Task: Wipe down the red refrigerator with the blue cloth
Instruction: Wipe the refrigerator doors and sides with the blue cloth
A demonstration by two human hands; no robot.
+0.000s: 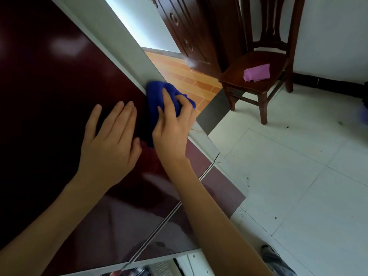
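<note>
The glossy dark red refrigerator [49, 92] fills the left half of the view, with a pale grey side edge running along its right. My right hand [171, 128] grips a bunched blue cloth [157, 92] and holds it against the door at that right edge. Part of the cloth hangs past the edge. My left hand [108, 144] rests flat on the red door just left of the cloth, fingers straight. A thin seam between the upper and lower doors runs diagonally below my arms.
A dark wooden chair [258, 76] stands on the white tiled floor to the right, with a pink cloth [256, 72] on its seat. A dark wooden door [189, 30] is open behind it, showing orange brick-pattern floor. My foot [276, 261] is at the bottom right.
</note>
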